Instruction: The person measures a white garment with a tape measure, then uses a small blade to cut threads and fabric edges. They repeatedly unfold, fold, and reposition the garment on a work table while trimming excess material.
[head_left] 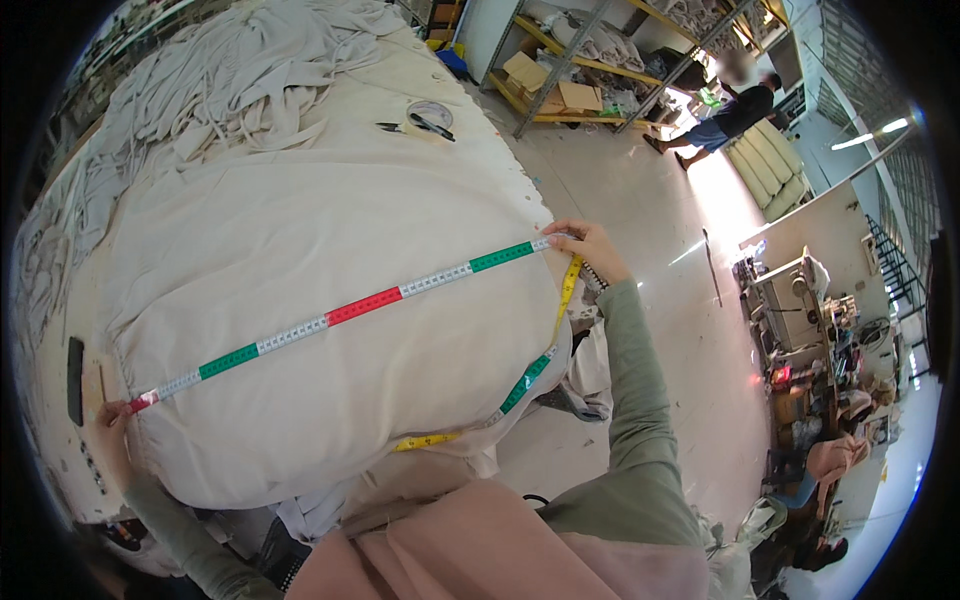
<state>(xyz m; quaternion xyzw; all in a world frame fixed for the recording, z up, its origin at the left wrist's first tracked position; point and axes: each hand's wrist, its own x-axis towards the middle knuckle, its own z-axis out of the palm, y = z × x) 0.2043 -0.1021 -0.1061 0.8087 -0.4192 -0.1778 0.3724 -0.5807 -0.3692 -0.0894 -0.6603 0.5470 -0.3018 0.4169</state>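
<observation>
A tape measure [363, 306] with red, green, white and yellow sections stretches straight across a cream fabric piece [330, 230] on the table. At its red end on the left, my left hand [115, 440] pinches the tape near the fabric's edge. My right hand [590, 248] grips the tape at the fabric's right edge, with fingertips pressed on it. Beyond that hand, the loose yellow and green length hangs down and curves back along the fabric's near right edge.
Crumpled grey-white fabric [220, 80] is heaped at the far left of the table. A tape roll [430, 117] with small dark tools lies near the far edge. A black bar [75, 380] rests at left. Shelving [560, 75] and a standing person [740, 110] are beyond.
</observation>
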